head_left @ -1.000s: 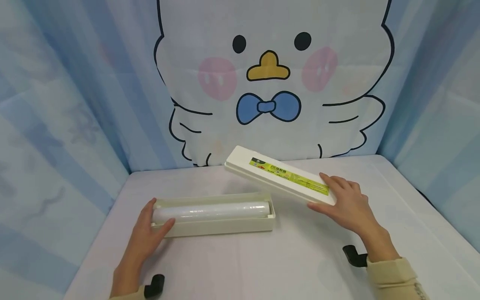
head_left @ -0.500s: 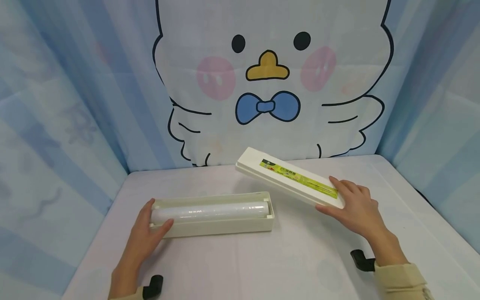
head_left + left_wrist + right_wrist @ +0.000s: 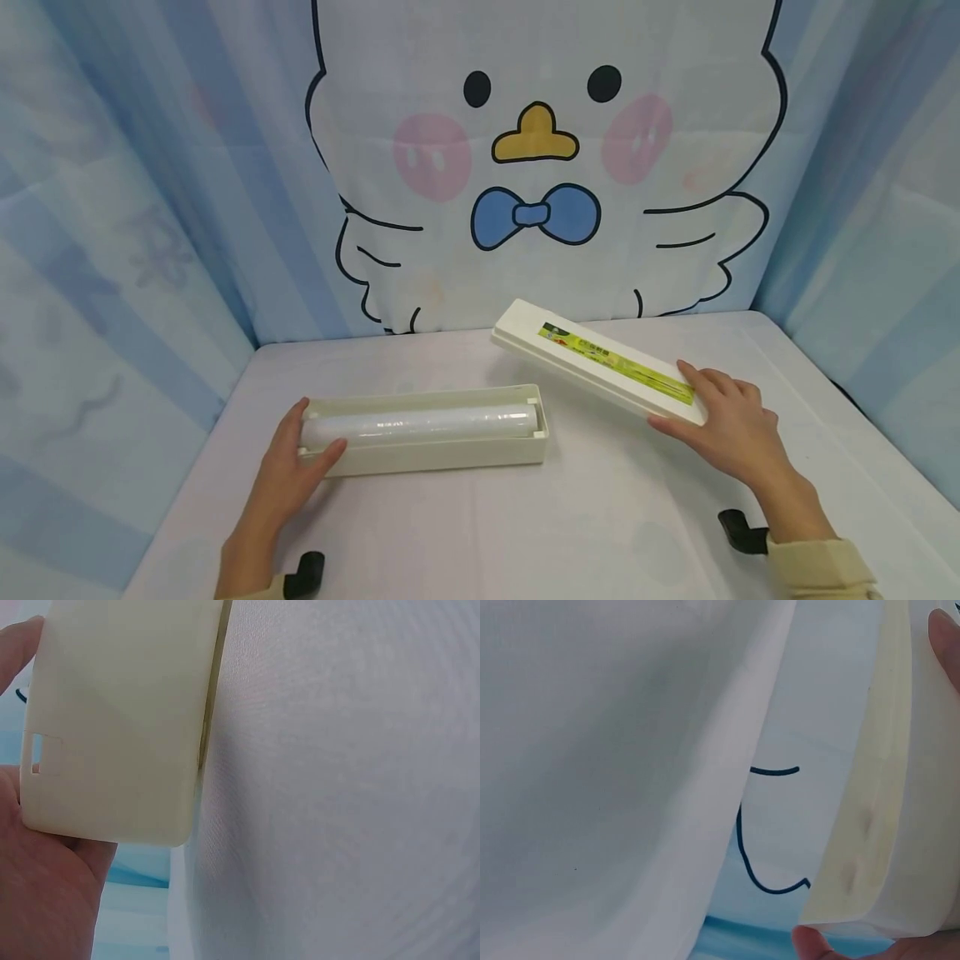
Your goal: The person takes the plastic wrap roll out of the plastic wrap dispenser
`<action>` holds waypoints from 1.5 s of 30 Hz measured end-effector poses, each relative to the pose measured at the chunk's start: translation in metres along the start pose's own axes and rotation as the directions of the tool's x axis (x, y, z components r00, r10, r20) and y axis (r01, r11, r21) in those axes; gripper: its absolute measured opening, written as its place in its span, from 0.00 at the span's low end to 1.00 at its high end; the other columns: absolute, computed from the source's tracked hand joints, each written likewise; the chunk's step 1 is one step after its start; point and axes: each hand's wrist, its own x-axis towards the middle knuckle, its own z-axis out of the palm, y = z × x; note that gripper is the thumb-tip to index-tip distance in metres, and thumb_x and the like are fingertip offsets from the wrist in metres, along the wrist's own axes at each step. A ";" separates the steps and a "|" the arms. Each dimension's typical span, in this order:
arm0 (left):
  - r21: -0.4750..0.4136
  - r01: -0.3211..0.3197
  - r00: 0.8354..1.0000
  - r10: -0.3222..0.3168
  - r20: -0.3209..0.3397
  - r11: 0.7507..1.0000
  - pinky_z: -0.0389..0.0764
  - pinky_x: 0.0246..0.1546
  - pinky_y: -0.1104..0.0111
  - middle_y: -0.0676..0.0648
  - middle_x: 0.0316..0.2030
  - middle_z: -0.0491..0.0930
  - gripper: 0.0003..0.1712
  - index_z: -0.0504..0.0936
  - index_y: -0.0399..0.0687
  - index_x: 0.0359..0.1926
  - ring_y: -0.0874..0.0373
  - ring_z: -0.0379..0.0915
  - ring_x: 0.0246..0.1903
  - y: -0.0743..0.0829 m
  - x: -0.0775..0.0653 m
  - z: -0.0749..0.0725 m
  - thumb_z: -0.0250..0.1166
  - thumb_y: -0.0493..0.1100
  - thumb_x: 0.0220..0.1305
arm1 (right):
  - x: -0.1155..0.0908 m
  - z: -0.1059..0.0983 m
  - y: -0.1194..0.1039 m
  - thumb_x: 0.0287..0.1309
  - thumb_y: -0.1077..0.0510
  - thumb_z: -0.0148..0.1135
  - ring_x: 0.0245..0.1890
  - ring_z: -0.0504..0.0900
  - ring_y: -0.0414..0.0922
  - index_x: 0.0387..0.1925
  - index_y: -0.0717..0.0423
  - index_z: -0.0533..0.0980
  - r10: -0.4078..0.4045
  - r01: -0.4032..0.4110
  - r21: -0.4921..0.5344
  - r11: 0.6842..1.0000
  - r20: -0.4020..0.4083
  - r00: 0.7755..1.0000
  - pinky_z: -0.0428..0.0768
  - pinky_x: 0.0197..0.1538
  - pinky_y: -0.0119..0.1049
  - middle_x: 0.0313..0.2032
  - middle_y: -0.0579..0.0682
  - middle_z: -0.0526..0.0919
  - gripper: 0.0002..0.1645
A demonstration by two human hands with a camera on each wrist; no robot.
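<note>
A long cream box (image 3: 450,454) lies on the table, with a roll of clear plastic wrap (image 3: 427,423) inside it. My left hand (image 3: 288,471) grips the box's left end, thumb on the front wall and fingers behind. In the left wrist view the box's side (image 3: 120,727) fills the upper left, with a small slot near its end. My right hand (image 3: 738,433) holds the white lid (image 3: 600,358), which has a green and yellow label, by its right end. The lid tilts above the table, its far left end raised. Its pale underside (image 3: 862,817) shows in the right wrist view.
A white cloth covers the table (image 3: 480,533). Behind it hangs a curtain (image 3: 375,275) printed with a cartoon chick, and blue patterned curtains (image 3: 105,333) close in both sides. Black wrist mounts (image 3: 742,532) sit by both sleeves.
My right hand has carried the lid to the right and a little nearer, away from over the box. The left hand and the box have stayed nearly in place.
</note>
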 end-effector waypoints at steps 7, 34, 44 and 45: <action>0.007 0.002 1.000 -0.002 0.004 1.000 0.48 0.70 0.37 0.30 0.77 0.44 0.57 0.40 0.37 0.79 0.32 0.41 0.75 0.000 0.000 0.000 0.64 0.61 0.69 | -0.005 0.001 0.009 0.54 0.23 0.63 0.59 0.57 0.77 0.77 0.58 0.56 0.005 -0.005 -0.007 1.000 -0.003 1.000 0.65 0.42 0.77 0.66 0.73 0.62 0.63; 0.002 -0.055 0.998 0.055 -0.021 0.998 0.49 0.69 0.36 0.27 0.75 0.45 0.55 0.43 0.33 0.78 0.30 0.42 0.74 0.000 0.000 0.000 0.65 0.57 0.69 | -0.016 0.002 0.037 0.54 0.22 0.61 0.56 0.56 0.79 0.76 0.59 0.55 0.070 -0.070 -0.027 0.997 -0.013 0.997 0.60 0.39 0.81 0.63 0.74 0.62 0.64; 0.004 -0.063 0.998 0.063 -0.026 0.998 0.50 0.68 0.36 0.26 0.75 0.46 0.56 0.43 0.32 0.78 0.29 0.42 0.73 0.002 0.000 -0.001 0.66 0.57 0.68 | -0.021 0.002 0.044 0.54 0.22 0.61 0.56 0.56 0.79 0.75 0.61 0.56 0.111 -0.112 -0.047 0.993 -0.027 0.993 0.60 0.40 0.81 0.62 0.75 0.61 0.64; 0.007 -0.062 0.998 0.062 -0.026 0.998 0.50 0.68 0.36 0.26 0.75 0.46 0.56 0.43 0.32 0.78 0.29 0.42 0.73 0.002 0.000 -0.001 0.65 0.57 0.68 | -0.021 0.002 0.045 0.54 0.21 0.61 0.56 0.56 0.80 0.75 0.61 0.56 0.116 -0.117 -0.050 0.992 -0.026 0.993 0.60 0.40 0.81 0.62 0.75 0.61 0.64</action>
